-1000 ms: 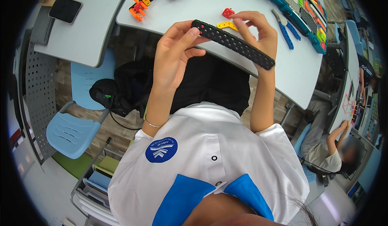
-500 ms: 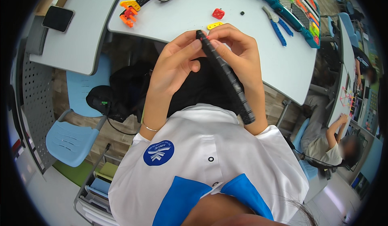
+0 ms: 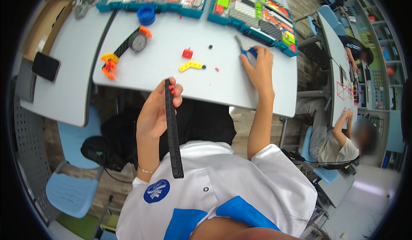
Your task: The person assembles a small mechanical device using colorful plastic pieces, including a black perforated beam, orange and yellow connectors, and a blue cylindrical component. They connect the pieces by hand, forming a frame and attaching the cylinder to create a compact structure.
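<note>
My left hand [image 3: 151,113] is closed around the upper end of a long black building beam [image 3: 173,137], which hangs down in front of the white shirt. Small red pins [image 3: 172,88] stick out of the beam beside my fingertips. Over the table's right part, my right hand [image 3: 261,70] has its fingers around the blue handles of grey-jawed pliers [image 3: 243,46], partly covering them. Between the hands lie a red block [image 3: 187,53], a yellow bent connector [image 3: 191,66] with a black bit at its end, a small black piece [image 3: 210,47] and a tiny red piece [image 3: 217,69].
A black, orange and yellow assembly with a grey wheel [image 3: 138,42] lies at the table's left, near a blue rim [image 3: 146,15]. Two teal parts cases [image 3: 201,13] line the far edge. A phone [image 3: 46,66] rests on the left table; another person [image 3: 343,139] sits at right.
My right hand has let go of the beam and reached right to the pliers. The beam, now only in my left hand, has moved left and lower. The view has shifted, showing more of the table.
</note>
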A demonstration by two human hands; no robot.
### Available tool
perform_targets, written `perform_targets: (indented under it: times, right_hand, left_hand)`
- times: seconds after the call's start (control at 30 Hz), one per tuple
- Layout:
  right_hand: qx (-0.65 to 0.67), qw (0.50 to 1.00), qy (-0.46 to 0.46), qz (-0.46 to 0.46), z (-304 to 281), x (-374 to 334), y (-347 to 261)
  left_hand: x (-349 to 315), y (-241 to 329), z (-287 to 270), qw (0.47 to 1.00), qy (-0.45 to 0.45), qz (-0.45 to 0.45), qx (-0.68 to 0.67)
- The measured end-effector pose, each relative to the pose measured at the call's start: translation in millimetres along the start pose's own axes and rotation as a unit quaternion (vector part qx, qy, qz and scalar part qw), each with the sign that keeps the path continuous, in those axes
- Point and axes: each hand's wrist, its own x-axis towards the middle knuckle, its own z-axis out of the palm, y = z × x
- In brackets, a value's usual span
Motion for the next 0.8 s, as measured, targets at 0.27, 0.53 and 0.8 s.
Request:
perform_targets:
  times: [0.27,0.53,0.8]
  right_hand:
    - [0.398,0.88,-0.211,-0.149,-65.9,-14.5,-80.1]
    - [0.391,0.874,-0.198,-0.21,-69.4,-15.0,-90.8]
    - [0.383,0.869,-0.214,-0.228,-76.4,-11.3,-86.8]
  left_hand:
    - [3.8,-3.2,10.9,0.992,0.105,0.017,0.067]
    - [-0.1,-2.7,7.8,0.99,0.067,-0.005,0.128]
    - [0.9,-2.3,13.6,0.987,0.08,-0.003,0.14]
